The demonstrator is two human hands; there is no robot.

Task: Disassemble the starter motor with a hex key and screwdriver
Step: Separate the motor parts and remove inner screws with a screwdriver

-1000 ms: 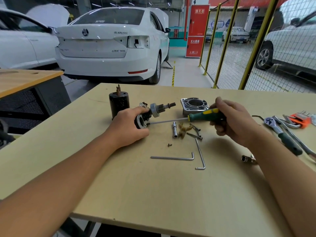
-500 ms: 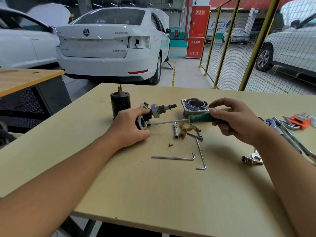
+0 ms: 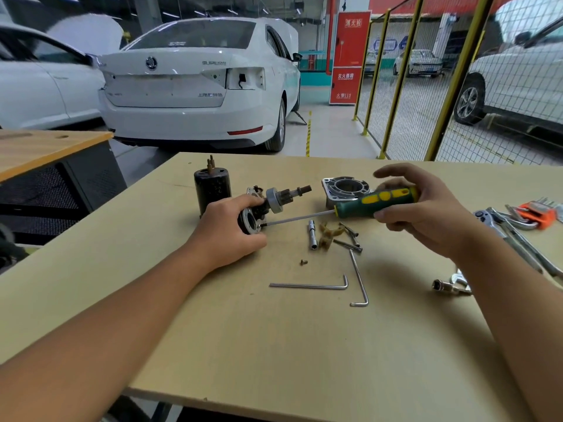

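A starter motor subassembly (image 3: pixel 268 205) with a pinion shaft lies on the wooden table (image 3: pixel 274 345). My left hand (image 3: pixel 227 234) grips its ringed end plate and holds it down. My right hand (image 3: pixel 423 214) holds the green and yellow handle of a screwdriver (image 3: pixel 376 204), upper fingers lifted off the grip. The screwdriver's shaft runs left, with its tip at the end plate beside my left thumb. The black motor body (image 3: pixel 210 190) stands upright behind my left hand. A grey aluminium housing (image 3: pixel 344 190) lies behind the screwdriver. Two hex keys (image 3: pixel 320 286) lie in front.
A socket (image 3: pixel 312 234), long bolts (image 3: pixel 348 237), a tan plastic fork and a small screw (image 3: pixel 303 262) lie between my hands. A ratchet (image 3: pixel 499 223), an orange hex key set (image 3: pixel 537 214) and a small adapter (image 3: pixel 447 286) sit at the right. Parked cars and a yellow mesh fence stand beyond the table.
My right hand has shifted its hold on the screwdriver handle, fingers lifting and the yellow side of the handle turning into view. My left hand and the subassembly have stayed put.
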